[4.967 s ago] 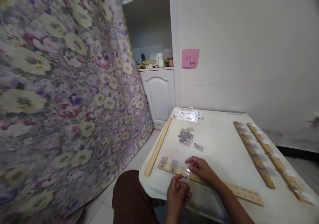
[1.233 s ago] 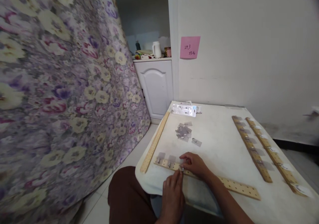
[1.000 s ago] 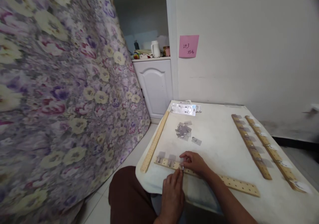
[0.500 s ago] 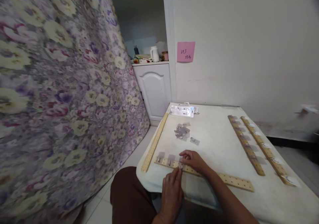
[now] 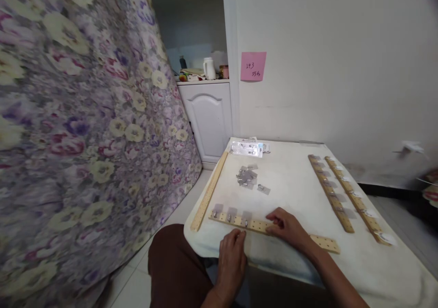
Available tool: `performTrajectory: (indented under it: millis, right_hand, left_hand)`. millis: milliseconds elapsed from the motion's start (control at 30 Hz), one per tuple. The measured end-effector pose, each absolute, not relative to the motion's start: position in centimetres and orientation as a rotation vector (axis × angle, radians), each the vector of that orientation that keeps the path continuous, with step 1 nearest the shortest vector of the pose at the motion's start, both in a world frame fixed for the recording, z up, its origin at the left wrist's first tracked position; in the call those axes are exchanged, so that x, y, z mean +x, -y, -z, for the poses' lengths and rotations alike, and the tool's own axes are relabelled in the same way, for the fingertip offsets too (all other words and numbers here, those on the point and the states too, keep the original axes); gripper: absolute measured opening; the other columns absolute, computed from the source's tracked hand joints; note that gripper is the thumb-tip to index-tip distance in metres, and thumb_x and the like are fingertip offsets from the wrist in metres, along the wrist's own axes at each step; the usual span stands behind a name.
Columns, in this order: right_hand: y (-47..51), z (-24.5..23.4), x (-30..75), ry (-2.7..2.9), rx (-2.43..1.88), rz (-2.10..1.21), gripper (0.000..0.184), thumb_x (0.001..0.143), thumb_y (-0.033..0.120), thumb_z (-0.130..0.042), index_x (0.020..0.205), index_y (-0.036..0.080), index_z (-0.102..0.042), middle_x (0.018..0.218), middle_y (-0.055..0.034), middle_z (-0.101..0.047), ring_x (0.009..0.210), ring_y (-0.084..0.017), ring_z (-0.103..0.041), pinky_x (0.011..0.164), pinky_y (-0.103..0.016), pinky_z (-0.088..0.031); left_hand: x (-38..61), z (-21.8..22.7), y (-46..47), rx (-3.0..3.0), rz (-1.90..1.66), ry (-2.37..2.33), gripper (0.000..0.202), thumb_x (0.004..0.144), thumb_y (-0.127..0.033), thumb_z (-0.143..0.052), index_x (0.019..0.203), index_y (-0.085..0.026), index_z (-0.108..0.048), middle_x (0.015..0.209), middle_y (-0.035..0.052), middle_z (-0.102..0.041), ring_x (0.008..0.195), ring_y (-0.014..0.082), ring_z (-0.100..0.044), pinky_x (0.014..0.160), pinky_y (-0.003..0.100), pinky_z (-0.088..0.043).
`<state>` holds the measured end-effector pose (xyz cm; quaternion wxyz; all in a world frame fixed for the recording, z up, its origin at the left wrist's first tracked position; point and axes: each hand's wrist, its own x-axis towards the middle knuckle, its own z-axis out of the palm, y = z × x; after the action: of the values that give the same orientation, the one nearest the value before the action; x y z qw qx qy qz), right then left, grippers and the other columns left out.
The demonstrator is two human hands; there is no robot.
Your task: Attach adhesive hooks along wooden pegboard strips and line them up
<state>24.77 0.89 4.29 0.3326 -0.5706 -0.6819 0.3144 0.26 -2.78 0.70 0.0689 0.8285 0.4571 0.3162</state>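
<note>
A perforated wooden strip (image 5: 325, 242) lies along the near edge of the white table (image 5: 297, 194). Three clear adhesive hooks (image 5: 230, 213) sit on its left end. My right hand (image 5: 286, 226) rests on the strip's middle, fingers curled over it. My left hand (image 5: 232, 256) hangs at the table's near edge just below the strip, fingers loosely bent and holding nothing I can see. A pile of loose clear hooks (image 5: 247, 178) lies farther back on the table.
Another wooden strip (image 5: 209, 190) runs along the table's left edge. Two strips with hooks (image 5: 344, 192) lie at the right. A clear blister pack (image 5: 245, 148) sits at the far edge. A floral cloth (image 5: 85, 130) hangs at left; a pink note (image 5: 253, 65) is on the wall.
A third hook now sits on the near strip. My right hand has slid right along the strip, away from the hooks. My left hand has drawn back toward the table edge.
</note>
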Motion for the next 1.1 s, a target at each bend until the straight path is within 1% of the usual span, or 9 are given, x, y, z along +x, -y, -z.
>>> performTrajectory:
  millis: [100, 167, 333, 533, 800, 1000, 1100]
  right_hand:
    - [0.4, -4.3, 24.9, 1.87, -1.55, -0.716, 0.029, 0.064, 0.028, -0.07, 0.091, 0.022, -0.064, 0.093, -0.0026, -0.061, 0.09, -0.02, -0.055, 0.078, -0.029, -0.043]
    - [0.7, -4.4, 24.6, 1.893, -1.606, -0.674, 0.027, 0.063, 0.024, -0.069, 0.09, 0.023, -0.064, 0.094, -0.0019, -0.061, 0.092, -0.02, -0.055, 0.079, -0.029, -0.041]
    - [0.5, -4.5, 24.1, 1.872, -1.701, -0.703, 0.02, 0.064, 0.023, -0.065, 0.084, 0.024, -0.063, 0.09, -0.0012, -0.061, 0.09, -0.02, -0.055, 0.075, -0.029, -0.04]
    - [0.2, -4.5, 23.6, 1.791, -1.747, -0.679, 0.018, 0.064, 0.025, -0.065, 0.082, 0.024, -0.062, 0.09, -0.0029, -0.061, 0.092, -0.022, -0.054, 0.076, -0.029, -0.04]
    - [-0.6, -4.3, 23.1, 1.793, -1.755, -0.656, 0.018, 0.063, 0.024, -0.066, 0.081, 0.023, -0.062, 0.089, -0.0022, -0.061, 0.09, -0.021, -0.054, 0.075, -0.028, -0.04]
    - [-0.6, -3.9, 23.6, 1.757, -1.734, -0.752, 0.025, 0.062, 0.027, -0.069, 0.086, 0.024, -0.063, 0.09, -0.002, -0.063, 0.087, -0.021, -0.056, 0.073, -0.029, -0.041]
    - [-1.6, -3.6, 24.2, 1.668, -1.624, -0.834, 0.028, 0.068, 0.032, -0.066, 0.093, 0.021, -0.063, 0.087, -0.0032, -0.064, 0.08, -0.019, -0.058, 0.071, -0.029, -0.044]
  left_hand:
    - [0.4, -0.9, 2.7, 2.496, -0.921, -1.374, 0.052, 0.073, -0.003, -0.042, 0.122, -0.017, -0.052, 0.115, 0.0123, -0.056, 0.107, 0.0256, -0.051, 0.088, 0.045, -0.044]
    - [0.5, -1.1, 2.8, 2.488, -0.908, -1.386, 0.051, 0.073, -0.002, -0.042, 0.12, -0.018, -0.053, 0.115, 0.012, -0.056, 0.107, 0.0253, -0.05, 0.089, 0.046, -0.043]
    - [0.6, -1.1, 3.1, 2.483, -0.87, -1.389, 0.049, 0.072, -0.001, -0.04, 0.116, -0.018, -0.055, 0.114, 0.0112, -0.056, 0.106, 0.025, -0.049, 0.089, 0.046, -0.042]
    - [0.6, -1.0, 3.1, 2.52, -0.888, -1.395, 0.049, 0.072, -0.001, -0.041, 0.116, -0.017, -0.055, 0.114, 0.011, -0.055, 0.106, 0.0249, -0.049, 0.089, 0.045, -0.042]
    - [0.7, -0.7, 3.1, 2.556, -0.9, -1.402, 0.048, 0.072, 0.0, -0.041, 0.116, -0.016, -0.055, 0.114, 0.0114, -0.055, 0.106, 0.0247, -0.049, 0.089, 0.044, -0.042]
    - [0.5, -0.3, 2.8, 2.587, -0.915, -1.392, 0.047, 0.074, -0.001, -0.041, 0.116, -0.016, -0.055, 0.114, 0.0116, -0.056, 0.107, 0.0245, -0.05, 0.089, 0.044, -0.043]
    - [0.3, 0.1, 2.6, 2.63, -0.951, -1.382, 0.048, 0.074, 0.0, -0.04, 0.117, -0.016, -0.054, 0.113, 0.0116, -0.057, 0.106, 0.0242, -0.051, 0.088, 0.043, -0.044]
